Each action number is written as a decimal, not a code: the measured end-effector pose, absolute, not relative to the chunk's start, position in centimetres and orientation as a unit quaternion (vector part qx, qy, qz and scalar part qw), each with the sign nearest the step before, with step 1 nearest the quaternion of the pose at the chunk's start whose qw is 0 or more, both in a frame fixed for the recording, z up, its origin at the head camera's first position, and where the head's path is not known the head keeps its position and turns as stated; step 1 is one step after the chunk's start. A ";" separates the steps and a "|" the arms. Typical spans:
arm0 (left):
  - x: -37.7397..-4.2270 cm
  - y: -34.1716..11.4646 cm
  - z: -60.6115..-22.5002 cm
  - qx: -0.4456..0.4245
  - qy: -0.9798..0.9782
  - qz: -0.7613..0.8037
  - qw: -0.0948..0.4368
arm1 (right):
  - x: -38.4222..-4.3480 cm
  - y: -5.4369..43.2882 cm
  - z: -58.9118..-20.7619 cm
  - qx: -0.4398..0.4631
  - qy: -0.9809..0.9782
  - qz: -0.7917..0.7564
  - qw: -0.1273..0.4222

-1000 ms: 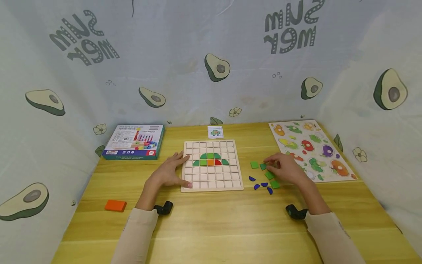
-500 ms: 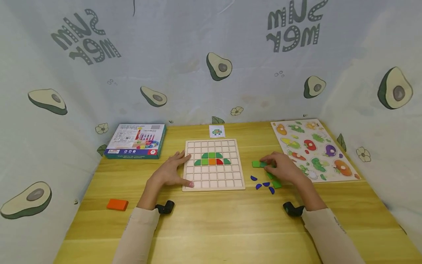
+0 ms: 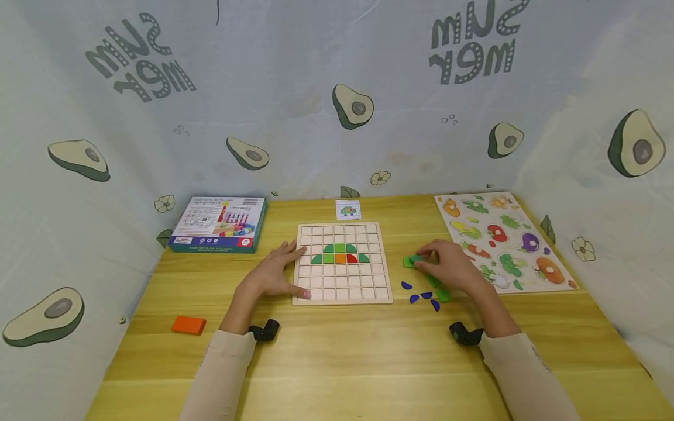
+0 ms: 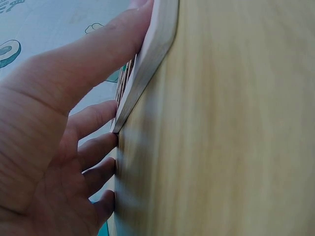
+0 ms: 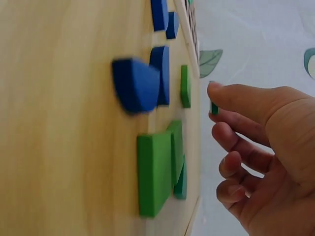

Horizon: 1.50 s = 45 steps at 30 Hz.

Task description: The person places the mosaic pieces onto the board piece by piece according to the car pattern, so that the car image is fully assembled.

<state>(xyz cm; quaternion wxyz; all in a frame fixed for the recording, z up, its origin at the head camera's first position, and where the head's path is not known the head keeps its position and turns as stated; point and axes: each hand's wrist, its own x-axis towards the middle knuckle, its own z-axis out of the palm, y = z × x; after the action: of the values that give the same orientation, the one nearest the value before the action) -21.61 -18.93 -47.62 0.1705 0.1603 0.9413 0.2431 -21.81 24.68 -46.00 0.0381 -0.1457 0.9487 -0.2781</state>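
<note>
In the head view my left hand (image 3: 271,273) rests at the left edge of a wooden grid board (image 3: 342,288), thumb on its front corner and fingers spread. Green, orange and red pieces form a car-like shape in the board's middle rows. My right hand (image 3: 450,266) pinches a small dark green tile (image 5: 214,107) between thumb and index finger, raised off the table in the right wrist view. Just beyond it lies a light green square tile (image 3: 408,262). More green tiles (image 5: 155,174) lie below the hand, partly covered in the head view. Several blue half-round pieces (image 3: 426,295) lie nearer the front.
A small picture card (image 3: 348,210) with a gridded drawing lies behind the board. At back left sits a boxed toy set (image 3: 218,225). An orange block (image 3: 188,325) lies left of the left forearm. A vegetable puzzle board (image 3: 489,214) stands flat at the right.
My right hand has lifted the dark green tile from the table beside the light green square. The left hand stays on the board, and the whole head view has shifted slightly.
</note>
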 end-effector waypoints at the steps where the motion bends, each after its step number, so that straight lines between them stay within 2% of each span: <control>1: -21.6 -19.0 -47.6 0.161 0.941 0.244 0.170 | -21.9 24.4 -46.0 -0.147 0.947 -0.283 0.034; 8: -21.6 -19.1 -47.6 0.162 0.941 0.246 0.169 | -22.3 21.9 -45.9 -0.154 0.944 -0.292 0.002; 26: -21.7 -19.1 -47.8 0.164 0.940 0.243 0.174 | -22.6 13.1 -46.2 -0.206 0.921 -0.329 0.031; 34: -21.8 -19.1 -47.7 0.165 0.940 0.242 0.173 | -22.4 9.7 -46.6 -0.180 0.924 -0.334 0.044; 45: -21.7 -19.1 -47.6 0.161 0.941 0.244 0.170 | -22.4 6.0 -47.5 -0.193 0.921 -0.334 0.059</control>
<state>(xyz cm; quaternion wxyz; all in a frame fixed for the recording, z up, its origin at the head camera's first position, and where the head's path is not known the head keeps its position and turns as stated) -21.70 -19.12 -47.63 0.1701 0.1612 0.9410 0.2442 -22.38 5.98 -47.51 0.0586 -0.1930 0.9208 -0.3338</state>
